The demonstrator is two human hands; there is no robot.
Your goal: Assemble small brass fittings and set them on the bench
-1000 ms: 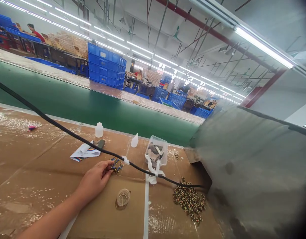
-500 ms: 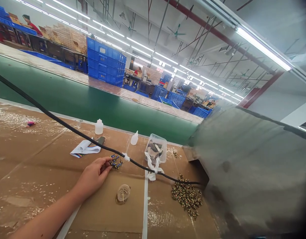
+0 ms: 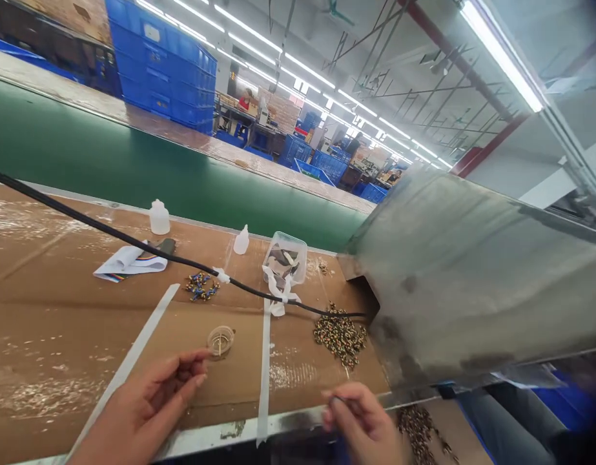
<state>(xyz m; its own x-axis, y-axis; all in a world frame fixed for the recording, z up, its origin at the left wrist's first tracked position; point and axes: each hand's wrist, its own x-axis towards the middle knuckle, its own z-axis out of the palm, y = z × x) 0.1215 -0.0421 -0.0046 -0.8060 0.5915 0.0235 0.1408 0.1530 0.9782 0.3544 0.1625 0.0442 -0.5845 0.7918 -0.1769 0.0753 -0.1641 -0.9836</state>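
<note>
My left hand (image 3: 155, 403) hovers at the near edge of the work surface, thumb and fingers drawn together; anything between them is too small to make out. Just beyond its fingertips stands a small clear round cup (image 3: 221, 341) with a thin stick in it. A small pile of blue-and-gold pieces (image 3: 201, 287) lies farther back. At the front edge, my right hand (image 3: 358, 420) pinches a small dark item that I cannot make out. Beyond this hand is a larger heap of dark and gold pieces (image 3: 340, 336).
A black cable (image 3: 147, 248) crosses above the cardboard-covered table. Two white bottles (image 3: 159, 218), rolled white cloth (image 3: 133, 259) and a clear tub of scraps (image 3: 285, 258) stand behind. A metal panel (image 3: 462, 278) borders the right; a green belt (image 3: 181, 168) runs beyond.
My left hand has left the blue-and-gold pile and come back towards me, near the cup. My right hand has come into view at the front edge. The view has shifted.
</note>
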